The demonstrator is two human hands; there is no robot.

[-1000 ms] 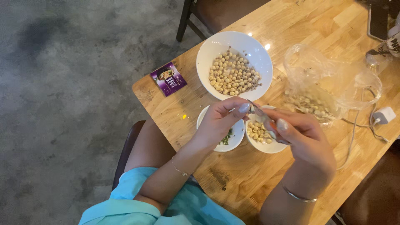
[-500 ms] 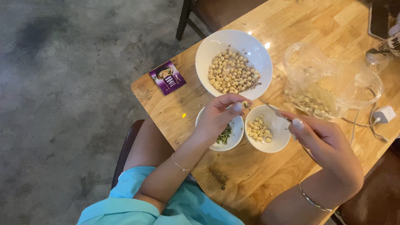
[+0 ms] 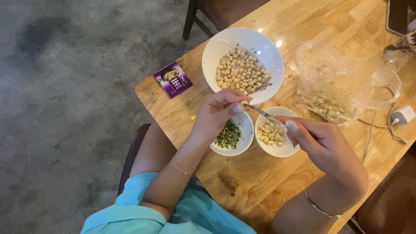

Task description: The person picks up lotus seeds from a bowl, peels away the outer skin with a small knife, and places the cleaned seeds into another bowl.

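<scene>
The left hand [image 3: 219, 115] pinches a single pale seed [image 3: 244, 103] between thumb and fingertips, closed tight on it, above the gap between the large white bowl [image 3: 216, 50] and the small bowl of green bits [image 3: 248, 130]. The right hand [image 3: 318, 143] is closed around a thin metal pick [image 3: 264, 114], whose tip points at the seed. The seed looks small, light, hard and smooth, likely to slip or roll, so a firm pinch across its sides, leaving one end free for the pick, seems the best hold. The pick looks stiff and slender, gripped near its rear end.

The large white bowl holds many pale round seeds, seemingly in a little liquid. The small bowl under the left hand holds chopped-looking green bits. The second small bowl [image 3: 289, 151], touching it, holds a few pale seeds. A crumpled clear plastic bag [image 3: 342, 73] with more seeds lies on the wooden tabletop [image 3: 329, 26], and a purple sachet [image 3: 173, 79] sits near the corner.
</scene>
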